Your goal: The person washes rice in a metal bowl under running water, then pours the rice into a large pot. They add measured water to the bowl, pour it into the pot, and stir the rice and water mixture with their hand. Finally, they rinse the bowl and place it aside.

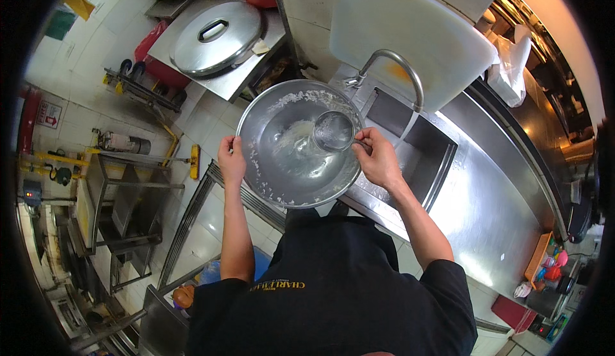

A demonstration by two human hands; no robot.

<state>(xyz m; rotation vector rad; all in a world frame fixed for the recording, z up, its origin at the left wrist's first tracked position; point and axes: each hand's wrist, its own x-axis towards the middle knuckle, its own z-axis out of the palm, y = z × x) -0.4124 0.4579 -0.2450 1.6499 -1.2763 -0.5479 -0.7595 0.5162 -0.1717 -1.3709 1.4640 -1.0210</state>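
Note:
A large round metal bowl is in front of me, its right side close to the sink's left edge. White bits, like rice grains, cling to its inner wall, and its bottom looks wet and shiny. My left hand pinches the bowl's left rim. In my right hand, at the right rim, is the short handle of a round metal ladle or scoop. The round cup lies over the bowl's inside; I cannot tell whether it touches the bowl. What bears the bowl's weight underneath is hidden.
From the curved faucet water runs into the steel sink. A white cutting board leans behind it. At right stretches the steel counter. A big round lid rests on a table at upper left. A wheeled trolley stands beyond.

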